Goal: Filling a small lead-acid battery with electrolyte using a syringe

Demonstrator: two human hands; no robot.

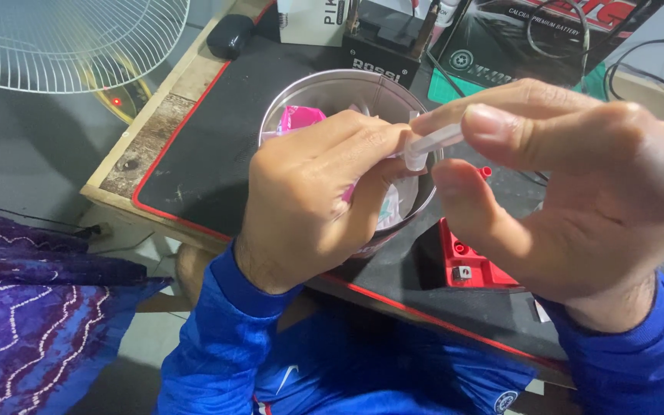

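Observation:
My left hand and my right hand meet over a round metal tin on a black mat. Both pinch a small clear plastic tube with a white end, the right thumb and forefinger on one end, the left fingertips on the other. Inside the tin lies a pink wrapper and pale paper scraps. A red battery top with small caps sits under my right hand, partly hidden by it.
A black mat with red edging covers a wooden table. A black battery and boxes stand at the back. A small black case lies far left. A white fan grille and purple cloth are at left.

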